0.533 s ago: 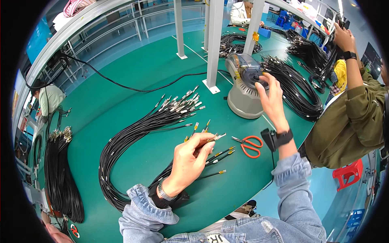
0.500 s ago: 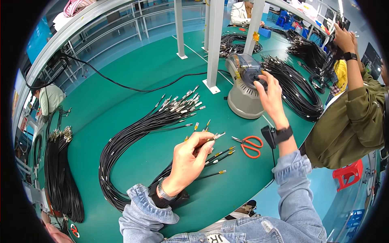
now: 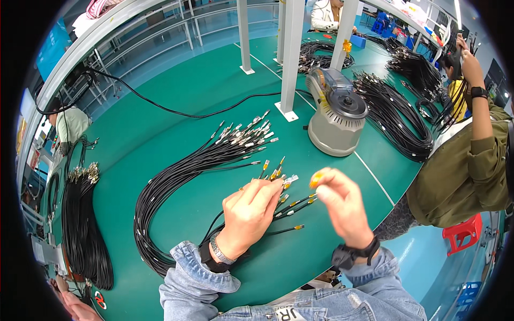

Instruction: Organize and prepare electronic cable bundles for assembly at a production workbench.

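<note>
My left hand point(image 3: 247, 214) pinches a black cable near its end; a pale connector point(image 3: 290, 180) pokes out past the fingertips. Just to its right, my right hand point(image 3: 345, 206) is closed in a pinch on a small piece of amber tape point(image 3: 316, 180), slightly blurred. The two hands are apart by a short gap. Under and beside my left hand lie several black cables point(image 3: 296, 205) whose ends carry amber tape. A large curved bundle of black cables point(image 3: 152, 195) with bare metal-and-white ends rests to the left. Beyond my right hand stands a grey tape dispenser point(image 3: 336, 131) with a round dark top.
White metal posts point(image 3: 290, 59) rise from the green table point(image 3: 203, 96) behind the dispenser. A black cord point(image 3: 176, 114) crosses the far side. More cable bundles lie at the left point(image 3: 83, 230) and far right point(image 3: 393, 117). A person in an olive sleeve point(image 3: 484, 160) stands at the right.
My right hand has come from the tape dispenser toward my left hand, now with amber tape in its fingers. The red-handled scissors no longer show. My left hand has turned, its back more upward.
</note>
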`<state>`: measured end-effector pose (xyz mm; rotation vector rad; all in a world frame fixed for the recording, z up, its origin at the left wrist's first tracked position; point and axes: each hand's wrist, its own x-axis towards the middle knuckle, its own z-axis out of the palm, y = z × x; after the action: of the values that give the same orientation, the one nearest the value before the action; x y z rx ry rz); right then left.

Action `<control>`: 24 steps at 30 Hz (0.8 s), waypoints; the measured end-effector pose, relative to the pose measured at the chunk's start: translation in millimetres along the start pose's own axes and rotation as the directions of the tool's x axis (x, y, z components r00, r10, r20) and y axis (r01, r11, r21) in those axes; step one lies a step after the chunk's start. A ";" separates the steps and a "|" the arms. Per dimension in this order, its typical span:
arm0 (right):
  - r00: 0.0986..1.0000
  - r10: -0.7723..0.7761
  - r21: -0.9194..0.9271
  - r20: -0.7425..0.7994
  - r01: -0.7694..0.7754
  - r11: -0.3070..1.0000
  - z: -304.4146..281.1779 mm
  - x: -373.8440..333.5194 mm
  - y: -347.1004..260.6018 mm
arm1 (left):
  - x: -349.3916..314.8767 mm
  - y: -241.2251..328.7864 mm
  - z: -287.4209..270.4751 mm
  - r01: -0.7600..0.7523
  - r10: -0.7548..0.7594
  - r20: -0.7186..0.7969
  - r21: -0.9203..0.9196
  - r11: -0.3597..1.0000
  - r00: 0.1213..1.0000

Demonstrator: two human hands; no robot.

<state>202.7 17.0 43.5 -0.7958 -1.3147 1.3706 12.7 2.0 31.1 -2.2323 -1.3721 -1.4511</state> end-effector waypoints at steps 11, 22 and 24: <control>0.974 0.185 0.222 0.132 -0.211 0.952 26.3 -31.7 16.4 | -29.6 9.5 -14.0 -0.179 0.176 0.035 0.129 0.975 0.984; 0.934 0.301 0.193 0.195 -0.337 0.922 22.4 -31.2 18.2 | -35.7 8.8 -16.8 -0.229 0.224 0.056 0.108 0.967 0.973; 0.926 0.313 0.195 0.213 -0.354 0.915 18.9 -29.2 16.8 | -34.1 7.7 -17.6 -0.252 0.247 0.068 0.092 0.963 0.967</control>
<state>188.4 -13.9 25.3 -0.7765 -1.1575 1.8688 3.1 -32.9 16.0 -2.2984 -1.1015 -1.2181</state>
